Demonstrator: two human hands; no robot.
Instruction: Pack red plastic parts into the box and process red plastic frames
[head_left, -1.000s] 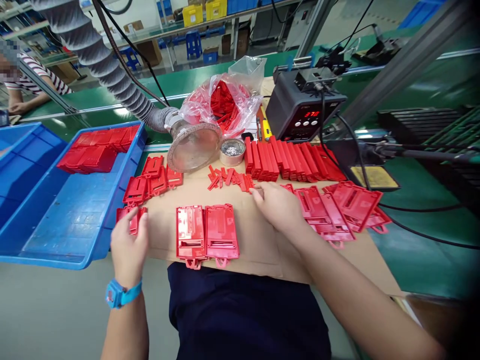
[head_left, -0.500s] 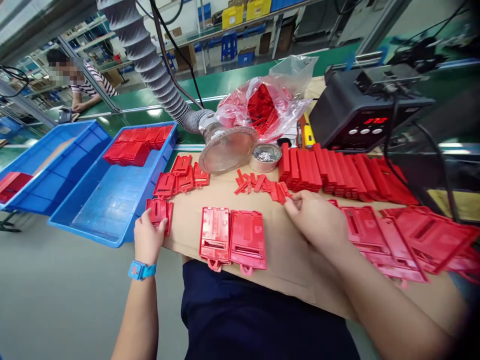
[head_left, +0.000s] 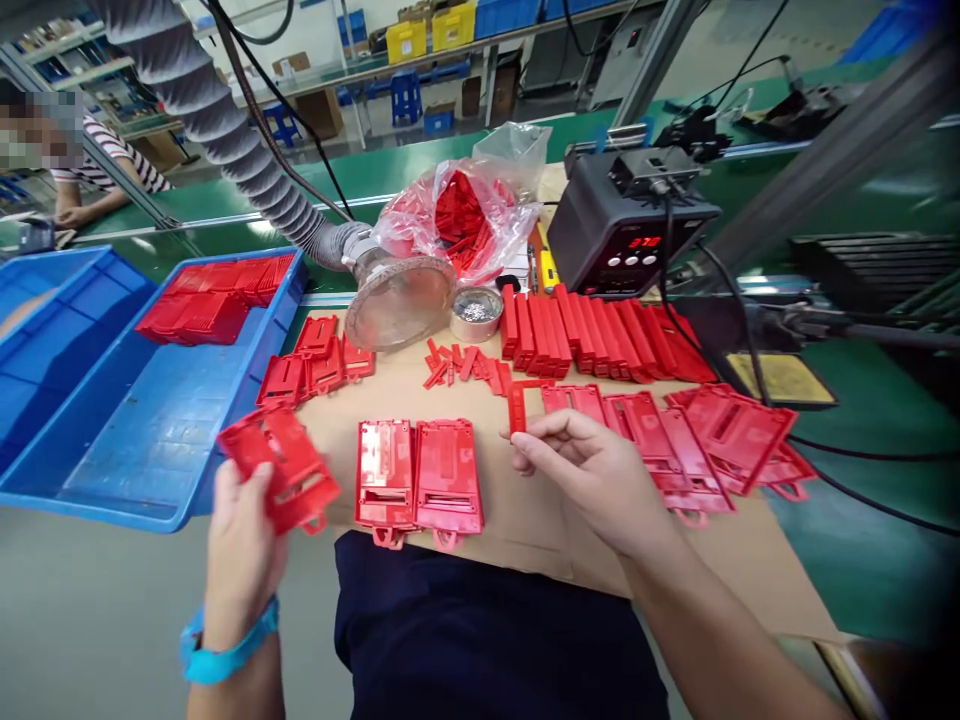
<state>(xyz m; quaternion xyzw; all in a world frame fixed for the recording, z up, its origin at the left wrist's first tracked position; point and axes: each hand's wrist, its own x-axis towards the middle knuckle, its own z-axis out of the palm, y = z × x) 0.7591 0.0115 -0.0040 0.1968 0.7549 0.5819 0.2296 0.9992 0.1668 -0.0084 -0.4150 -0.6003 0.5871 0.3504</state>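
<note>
Here we are with both hands busy! Our left hand pinches a red case between thumb and fingers, tilted in front of the right edge of the big blue bin. Over on our right, the thumb and forefinger of our right hand nip a small red strip, standing upright, just beside the loose pile of strips on the cardboard.

Now to the containers! The big blue bin holds red cases packed in rows at its far end, with bare blue floor nearer us. Beside it, a second blue bin is cut off by the left edge, with something tan showing inside. At the back, a clear plastic bag gapes towards us, full of red pieces. In front of it sits a round tub of silvery bits, right beside the mouth of the grey hose. And a dark tray on the right carries a yellow sponge.

Between our hands, two red cases lie side by side, loops towards us. Behind our right hand, more cases stand in a leaning row.
</note>
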